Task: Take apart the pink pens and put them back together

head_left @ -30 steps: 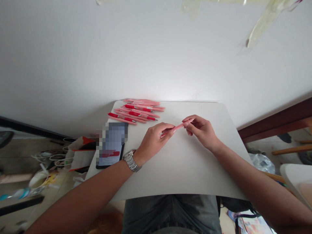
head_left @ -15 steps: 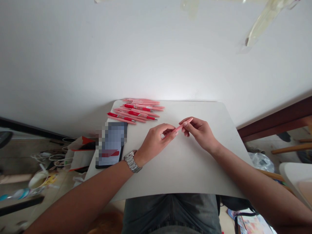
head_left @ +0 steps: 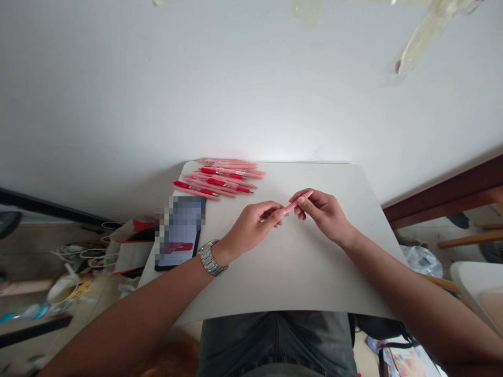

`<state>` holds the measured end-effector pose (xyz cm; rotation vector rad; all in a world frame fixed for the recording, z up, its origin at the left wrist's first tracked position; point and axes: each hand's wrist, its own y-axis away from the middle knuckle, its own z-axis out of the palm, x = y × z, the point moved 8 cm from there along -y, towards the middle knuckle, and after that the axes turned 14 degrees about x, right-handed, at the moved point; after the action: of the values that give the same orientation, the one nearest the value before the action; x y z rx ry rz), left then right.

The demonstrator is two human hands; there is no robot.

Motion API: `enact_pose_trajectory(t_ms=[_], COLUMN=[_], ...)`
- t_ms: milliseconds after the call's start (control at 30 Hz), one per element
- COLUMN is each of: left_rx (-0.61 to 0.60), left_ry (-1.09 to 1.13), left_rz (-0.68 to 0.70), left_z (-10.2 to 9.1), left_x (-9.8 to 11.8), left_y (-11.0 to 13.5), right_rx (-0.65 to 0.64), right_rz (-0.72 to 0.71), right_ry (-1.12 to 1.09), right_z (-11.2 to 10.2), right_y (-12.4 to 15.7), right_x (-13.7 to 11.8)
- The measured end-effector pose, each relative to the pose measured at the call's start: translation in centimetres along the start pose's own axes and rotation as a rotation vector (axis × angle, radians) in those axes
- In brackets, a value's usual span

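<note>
Over the middle of the white table (head_left: 275,272), a pink pen (head_left: 291,206) slants up to the right between my two hands. My left hand (head_left: 257,222), with a metal watch on its wrist, pinches the pen's lower end between thumb and fingers. Closed on the upper part is my right hand (head_left: 318,209), its thumb lying along the barrel and the tip showing beyond. My left fingers hide some of the lower end. A heap of pink and red pens (head_left: 220,180) lies at the table's back left.
A phone (head_left: 181,233) with a blurred screen lies along the left edge of the table, just in front of the pens. The wall (head_left: 251,94) rises behind the table. Cables, a cup (head_left: 63,289) and bags crowd the floor at the left; a white chair (head_left: 477,293) stands right.
My left hand has shifted slightly along the pen, and less of the lower end shows past its fingers. My right hand has barely moved.
</note>
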<state>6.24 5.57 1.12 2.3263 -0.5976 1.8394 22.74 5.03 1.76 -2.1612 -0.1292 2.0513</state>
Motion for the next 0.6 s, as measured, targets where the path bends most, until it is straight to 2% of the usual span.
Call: enact_pose_trajectory(t_ms=[233, 467, 600], left_rx=[-0.047, 0.015, -0.021], left_ry=[0.081, -0.122, -0.134], left_rz=[-0.039, 0.07, 0.078], left_z=[0.4, -0.1, 0.3], left_x=[0.4, 1.0, 1.5], left_y=[-0.1, 0.2, 0.5], right_rx=[-0.021, -0.019, -0.034], right_rz=[-0.025, -0.013, -0.012], right_ry=[-0.001, -0.025, -0.051], right_z=[-0.1, 0.3, 0.4], right_y=[0.1, 0.1, 0.2], right_x=[-0.3, -0.1, -0.2])
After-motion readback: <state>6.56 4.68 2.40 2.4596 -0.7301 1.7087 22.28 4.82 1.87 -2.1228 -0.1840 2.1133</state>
